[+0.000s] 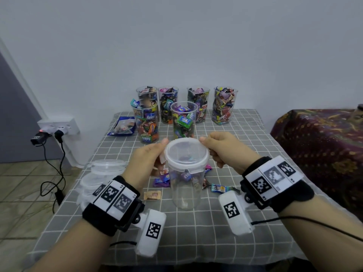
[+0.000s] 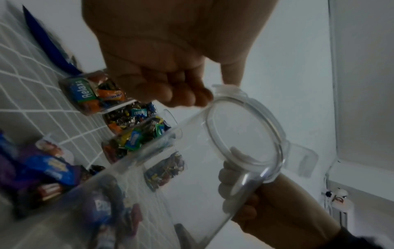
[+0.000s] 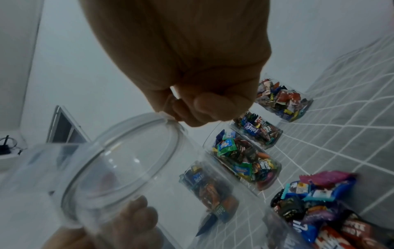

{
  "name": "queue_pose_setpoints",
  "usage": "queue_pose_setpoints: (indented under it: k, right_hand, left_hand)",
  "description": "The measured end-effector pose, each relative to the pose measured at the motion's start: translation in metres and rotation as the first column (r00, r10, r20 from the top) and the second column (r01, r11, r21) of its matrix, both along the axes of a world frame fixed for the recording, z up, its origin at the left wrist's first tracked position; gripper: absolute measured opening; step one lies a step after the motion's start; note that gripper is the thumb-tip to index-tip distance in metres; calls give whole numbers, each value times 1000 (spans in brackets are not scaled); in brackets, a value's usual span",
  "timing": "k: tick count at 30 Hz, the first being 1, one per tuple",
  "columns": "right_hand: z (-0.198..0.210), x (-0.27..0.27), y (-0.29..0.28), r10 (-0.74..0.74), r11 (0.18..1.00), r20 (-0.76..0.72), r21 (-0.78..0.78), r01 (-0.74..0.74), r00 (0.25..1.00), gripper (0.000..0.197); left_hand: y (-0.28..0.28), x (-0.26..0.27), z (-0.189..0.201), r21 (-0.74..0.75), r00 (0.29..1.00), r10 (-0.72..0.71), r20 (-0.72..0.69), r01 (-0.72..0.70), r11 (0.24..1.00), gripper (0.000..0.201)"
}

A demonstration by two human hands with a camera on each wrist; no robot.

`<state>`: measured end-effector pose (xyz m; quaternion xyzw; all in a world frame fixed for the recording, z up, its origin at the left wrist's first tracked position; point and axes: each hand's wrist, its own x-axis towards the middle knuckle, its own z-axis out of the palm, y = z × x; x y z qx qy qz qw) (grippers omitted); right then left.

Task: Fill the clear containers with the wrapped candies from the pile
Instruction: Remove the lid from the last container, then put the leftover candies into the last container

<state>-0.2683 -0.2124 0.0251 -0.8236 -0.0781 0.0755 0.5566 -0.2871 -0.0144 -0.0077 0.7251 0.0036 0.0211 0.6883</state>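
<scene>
A tall clear container (image 1: 185, 193) stands on the checked tablecloth (image 1: 196, 232) with a translucent lid (image 1: 186, 154) on top. My left hand (image 1: 149, 160) grips the lid's left rim with curled fingers, and my right hand (image 1: 222, 150) pinches its right rim. In the wrist views the lid (image 2: 245, 139) (image 3: 119, 160) sits between my left hand (image 2: 166, 70) and right hand (image 3: 192, 70). Nothing lies on the container's bottom. The wrapped candies (image 1: 163, 179) of the pile lie just behind it and show through its wall. Several candy-filled containers (image 1: 146, 122) stand at the back.
A stack of clear lids (image 1: 106, 169) sits at the table's left edge. A blue bag (image 1: 122, 126) lies at the back left. Wall sockets with plugs and cables (image 1: 59, 130) are left of the table, and a patterned cloth (image 1: 318, 144) is to the right.
</scene>
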Motion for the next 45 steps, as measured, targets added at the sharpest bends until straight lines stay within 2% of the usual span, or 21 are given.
queue_pose_setpoints:
  k: [1, 2, 4, 6, 8, 11, 15, 18, 20, 24, 30, 34, 36, 38, 39, 40, 42, 45]
  right_hand:
    - [-1, 0, -1, -6, 999, -10, 33, 6, 1000, 34]
    - [-2, 1, -2, -12, 998, -20, 65, 13, 1000, 34]
    - [-4, 1, -4, -12, 994, -42, 112, 16, 999, 35]
    - [-4, 1, -3, 4, 990, -52, 140, 3, 999, 35]
    - [-2, 0, -3, 20, 986, -30, 168, -15, 999, 36]
    - [4, 2, -4, -6, 967, 25, 256, -1, 1000, 39]
    - [8, 17, -22, -212, 920, 25, 343, 191, 977, 36]
    - [-3, 33, -49, -364, 897, -23, 262, 357, 931, 34]
    - [-13, 42, -67, -394, 906, -59, 145, 398, 917, 34]
    - [-30, 54, -94, -439, 896, -102, -118, 427, 893, 30]
    - [-48, 65, -109, -520, 849, -227, -246, 468, 824, 24]
    - [-49, 66, -111, -520, 807, -170, -419, 417, 837, 10]
    - [-47, 66, -113, -459, 709, -69, -629, 318, 886, 19]
    - [-41, 61, -112, -345, 583, 21, -779, 232, 938, 23]
    - [-38, 56, -110, -282, 558, 21, -810, 182, 959, 21]
    - [-35, 50, -106, -213, 556, -25, -825, 101, 977, 18]
    - [-33, 36, -96, -57, 548, -215, -823, -150, 975, 18]
    - [-34, 17, -81, 74, 413, -437, -805, -426, 897, 34]
  left_hand:
    - [1, 0, -2, -3, 999, -39, -3, 39, 999, 36]
    - [3, 0, -5, -1, 994, -105, -2, 105, 994, 45]
    - [6, 2, -15, 38, 967, -251, 45, 250, 968, 80]
    - [0, -2, -22, 94, 931, -355, 88, 347, 933, 98]
    - [-7, -4, -28, 150, 918, -377, 123, 359, 921, 89]
    - [-10, -3, -28, 131, 927, -349, 139, 332, 934, 78]
    - [-8, -1, -28, 140, 937, -337, 85, 324, 936, 83]
    - [-4, -3, -29, 151, 935, -351, 54, 340, 928, 88]
    - [-3, -3, -30, 155, 933, -359, 30, 351, 923, 88]
    - [-4, -3, -29, 171, 936, -352, 7, 346, 923, 81]
    - [-2, -5, -31, 224, 935, -353, -33, 351, 909, 87]
    - [4, -4, -31, 297, 927, -362, -95, 374, 879, 98]
    - [7, -5, -28, 373, 911, -385, -149, 413, 831, 113]
    - [12, -6, -23, 458, 892, -405, -201, 451, 766, 107]
    - [16, -6, -21, 517, 890, -397, -225, 455, 725, 99]
    - [21, -5, -20, 590, 895, -374, -244, 443, 675, 91]
    - [30, -1, -18, 757, 919, -279, -280, 390, 524, 76]
    - [35, 5, -22, 891, 924, -155, -349, 378, 252, 52]
